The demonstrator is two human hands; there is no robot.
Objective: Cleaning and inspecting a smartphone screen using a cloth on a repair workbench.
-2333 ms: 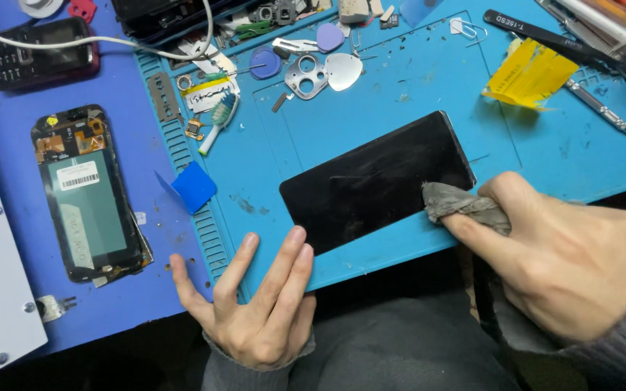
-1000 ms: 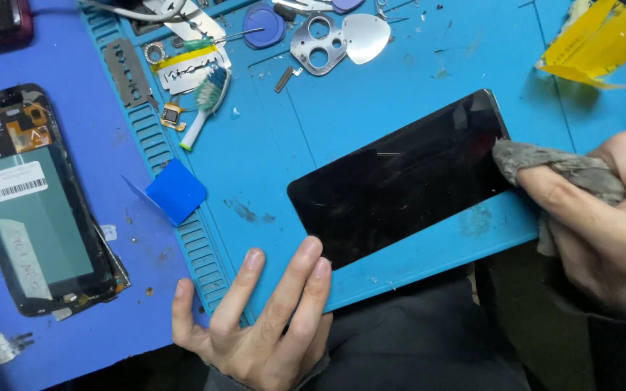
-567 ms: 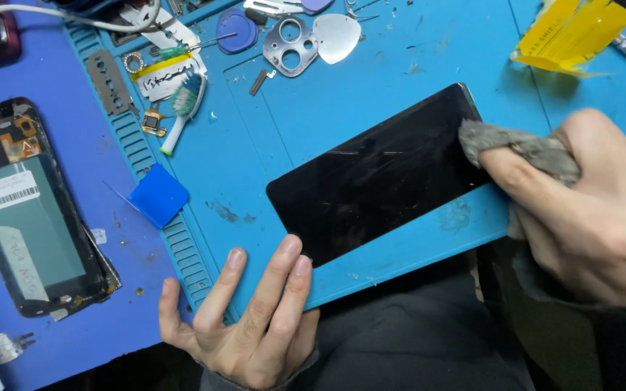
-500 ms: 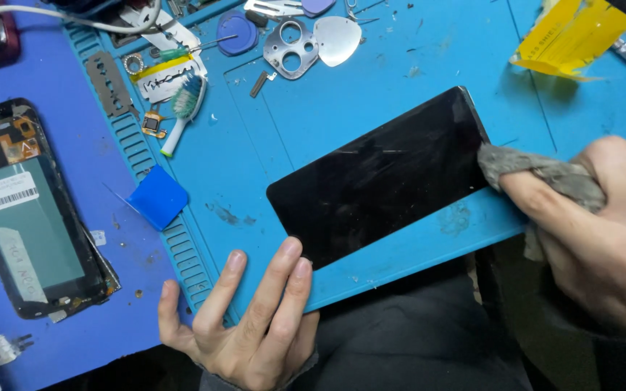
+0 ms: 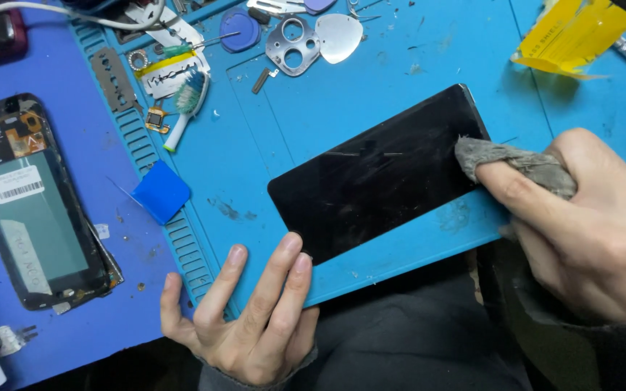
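I'm pinching a rag in my right hand, wiping the screen; my left hand, fingers spread, is steadying the mat.

Bright, even overhead light, soft shadows, sharp focus, faint sheen on the black screen.

Work surface: light blue repair mat with ridged left edge, over a darker blue mat at left; even, shadowless light; dark floor near.
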